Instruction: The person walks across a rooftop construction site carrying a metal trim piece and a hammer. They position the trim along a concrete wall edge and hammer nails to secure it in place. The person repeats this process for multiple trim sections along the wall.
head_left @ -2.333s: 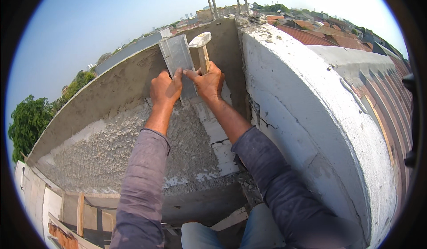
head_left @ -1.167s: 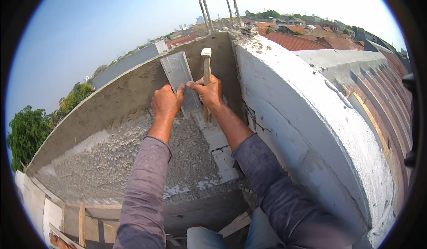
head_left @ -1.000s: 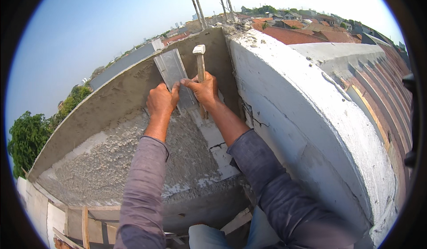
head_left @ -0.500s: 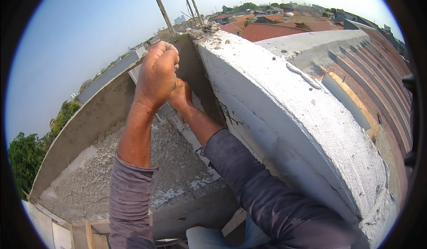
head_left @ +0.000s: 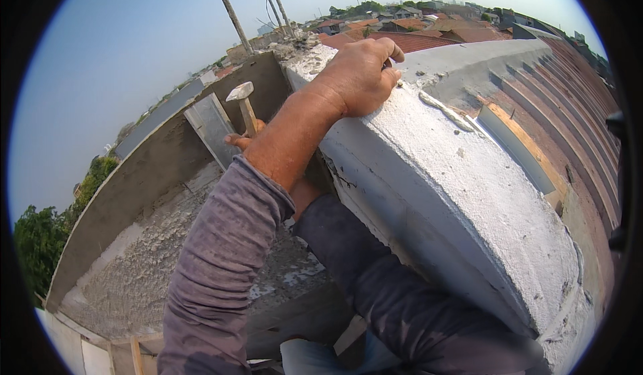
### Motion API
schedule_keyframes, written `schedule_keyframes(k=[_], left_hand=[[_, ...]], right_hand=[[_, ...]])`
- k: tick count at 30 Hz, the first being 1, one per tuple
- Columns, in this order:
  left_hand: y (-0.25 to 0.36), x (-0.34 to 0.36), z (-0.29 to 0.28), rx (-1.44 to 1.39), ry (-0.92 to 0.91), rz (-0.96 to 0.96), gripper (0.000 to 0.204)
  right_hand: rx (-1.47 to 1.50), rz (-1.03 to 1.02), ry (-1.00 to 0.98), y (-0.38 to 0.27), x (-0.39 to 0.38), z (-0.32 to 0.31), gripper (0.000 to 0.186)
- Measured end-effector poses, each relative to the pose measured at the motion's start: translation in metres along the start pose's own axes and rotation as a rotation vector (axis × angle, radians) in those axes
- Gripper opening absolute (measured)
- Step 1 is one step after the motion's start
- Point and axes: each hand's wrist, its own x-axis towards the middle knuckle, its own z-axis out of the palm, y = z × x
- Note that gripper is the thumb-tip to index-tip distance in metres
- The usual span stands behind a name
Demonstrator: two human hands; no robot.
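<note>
My left hand is over the top of the rough white wall, its thumb and forefinger curled together. A small dark bit shows between those fingertips, too small to name. My left forearm crosses above my right one and hides part of it. Beneath that crossing, my right hand is closed round the wooden handle of a hammer, whose pale, dusty head points up. Just left of the hammer, a flat grey strip leans against the inner face of the low curved cement wall.
Rough, crumbly mortar covers the surface below the strip. Bare reinforcing rods rise from the far corner. A ribbed reddish roof lies right of the white wall, with a wood-edged board beside it.
My left hand has moved right, from a fist above my right hand to the white wall's top. My right hand has dropped slightly left, and the hammer and strip now show.
</note>
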Motion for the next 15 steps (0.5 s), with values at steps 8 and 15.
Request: schedule_keyframes(k=[8, 15], left_hand=[[0.005, -0.011, 0.002, -0.105, 0.181, -0.02, 0.037], [-0.002, -0.018, -0.001, -0.232, 0.179, 0.011, 0.021]], right_hand=[[-0.227, 0.209, -0.128, -0.025, -0.004, -0.004, 0.03], [-0.204, 0.058, 0.026, 0.01, 0.018, -0.004, 0.048]])
